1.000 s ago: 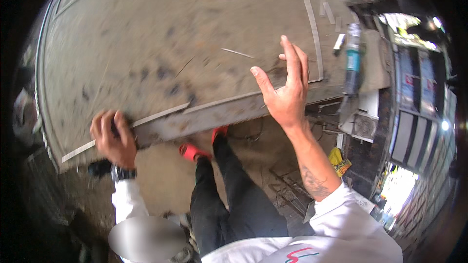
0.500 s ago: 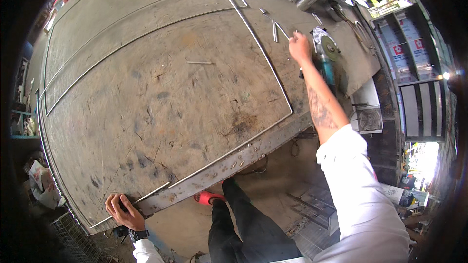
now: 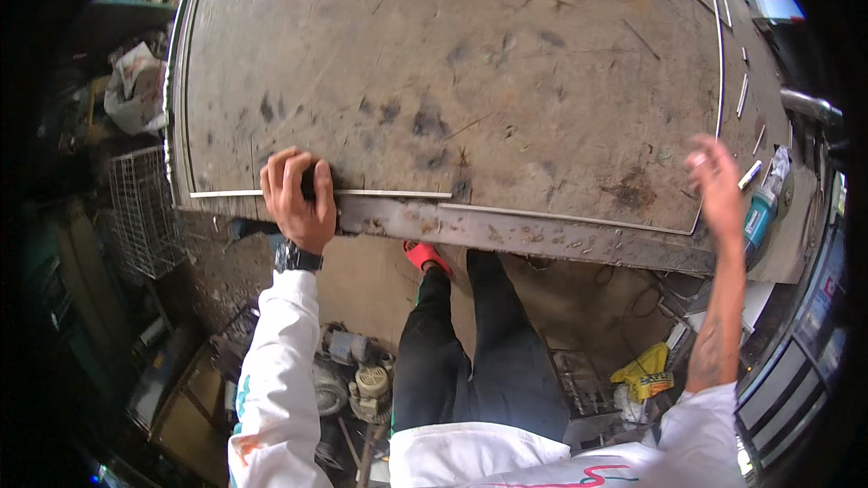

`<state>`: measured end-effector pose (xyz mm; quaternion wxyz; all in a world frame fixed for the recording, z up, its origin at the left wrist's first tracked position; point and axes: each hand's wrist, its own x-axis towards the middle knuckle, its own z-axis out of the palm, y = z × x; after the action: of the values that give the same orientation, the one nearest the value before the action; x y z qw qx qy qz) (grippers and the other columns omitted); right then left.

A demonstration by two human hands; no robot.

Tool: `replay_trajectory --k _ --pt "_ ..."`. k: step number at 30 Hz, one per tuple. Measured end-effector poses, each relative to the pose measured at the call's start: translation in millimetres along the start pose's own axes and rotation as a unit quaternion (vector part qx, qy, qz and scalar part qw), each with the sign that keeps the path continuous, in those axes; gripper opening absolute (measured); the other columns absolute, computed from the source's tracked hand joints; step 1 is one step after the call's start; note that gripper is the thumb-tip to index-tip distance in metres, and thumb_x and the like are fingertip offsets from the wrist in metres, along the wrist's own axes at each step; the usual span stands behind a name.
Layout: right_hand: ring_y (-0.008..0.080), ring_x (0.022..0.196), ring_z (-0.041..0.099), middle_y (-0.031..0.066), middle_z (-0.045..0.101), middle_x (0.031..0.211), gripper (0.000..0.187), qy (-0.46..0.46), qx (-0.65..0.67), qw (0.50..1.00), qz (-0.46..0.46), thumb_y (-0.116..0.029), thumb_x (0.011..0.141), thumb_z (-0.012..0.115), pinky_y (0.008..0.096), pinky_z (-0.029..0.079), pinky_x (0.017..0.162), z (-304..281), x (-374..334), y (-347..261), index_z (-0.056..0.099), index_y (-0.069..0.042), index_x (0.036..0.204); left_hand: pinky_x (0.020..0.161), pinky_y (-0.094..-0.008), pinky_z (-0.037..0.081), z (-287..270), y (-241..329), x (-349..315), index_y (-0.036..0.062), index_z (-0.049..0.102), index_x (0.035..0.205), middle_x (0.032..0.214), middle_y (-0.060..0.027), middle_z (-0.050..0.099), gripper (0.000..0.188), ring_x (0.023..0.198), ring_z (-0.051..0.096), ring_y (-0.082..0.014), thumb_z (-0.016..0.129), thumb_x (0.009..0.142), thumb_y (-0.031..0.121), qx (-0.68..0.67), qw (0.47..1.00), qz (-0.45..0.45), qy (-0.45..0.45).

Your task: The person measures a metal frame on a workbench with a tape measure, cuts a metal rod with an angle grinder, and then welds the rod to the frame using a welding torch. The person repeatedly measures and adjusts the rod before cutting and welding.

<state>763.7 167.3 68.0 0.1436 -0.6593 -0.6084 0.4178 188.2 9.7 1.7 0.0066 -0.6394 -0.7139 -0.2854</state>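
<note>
My left hand (image 3: 300,201) is at the table's front edge, its fingers curled over a thin metal bar (image 3: 393,193) lying along that edge. The bar's right end lies beside the front length of a large thin metal frame (image 3: 579,218) spread flat on the table. My right hand (image 3: 717,183) is smeared by motion near the frame's front right corner. What its fingers hold, if anything, cannot be made out. A short pale stick (image 3: 750,174) shows close beside it. Just past that, a teal angle grinder (image 3: 760,220) lies on the table.
The worn metal table (image 3: 407,54) carries a loose thin rod (image 3: 641,39) and short cut pieces (image 3: 742,95) along its right side. A wire basket (image 3: 147,211) and white bag (image 3: 137,90) are at the left. Below sit a motor (image 3: 371,386) and a yellow bag (image 3: 644,372).
My view has swung toward the left and front of the table. The right hand has come back from the far pieces near the grinder to the front right corner. The left hand stays on the bar.
</note>
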Motion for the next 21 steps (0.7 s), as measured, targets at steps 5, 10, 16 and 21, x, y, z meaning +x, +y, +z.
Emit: replay_trajectory --k 5,10,16,21 --pt "0.0290 0.087 0.074 0.0169 0.072 0.090 0.020 -0.161 0.010 0.981 -0.109 -0.009 0.106 0.056 0.0408 0.056 0.079 143 -88 -107 0.060 -0.002 0.124 0.096 -0.0456 0.048 12 -2 -1 0.0069 0.071 0.103 0.110 -0.0127 0.069 0.013 0.104 0.063 -0.0344 0.074 0.093 0.015 -0.020 0.999 0.013 0.023" --pt "0.0442 0.092 0.071 0.0239 0.071 0.095 0.008 -0.099 -0.134 0.950 -0.266 -0.006 0.101 0.063 0.0522 0.055 0.077 209 -99 -128 0.060 -0.001 0.106 0.096 -0.0452 0.049 16 -1 3 0.0099 0.072 0.101 0.110 -0.0105 0.069 0.012 0.104 0.063 -0.0336 0.075 0.091 0.016 -0.016 0.999 0.016 0.045" --pt "0.0437 0.082 0.071 0.0218 0.072 0.089 0.010 -0.084 -0.252 0.931 -0.249 -0.007 0.099 0.065 0.0530 0.056 0.071 225 -107 -131 0.057 -0.001 0.097 0.097 -0.0448 0.050 15 -3 -1 0.0121 0.074 0.099 0.111 -0.0078 0.070 0.012 0.107 0.064 -0.0323 0.076 0.090 0.019 -0.009 0.999 0.008 0.050" --pt "0.0401 0.083 0.073 0.0192 0.073 0.089 0.010 -0.037 -0.241 0.923 -0.297 -0.010 0.099 0.064 0.0505 0.059 0.072 247 -104 -138 0.060 -0.002 0.093 0.097 -0.0449 0.051 13 -3 0 0.0121 0.075 0.101 0.111 -0.0080 0.071 0.012 0.107 0.065 -0.0325 0.076 0.091 0.019 -0.017 0.998 0.008 0.059"
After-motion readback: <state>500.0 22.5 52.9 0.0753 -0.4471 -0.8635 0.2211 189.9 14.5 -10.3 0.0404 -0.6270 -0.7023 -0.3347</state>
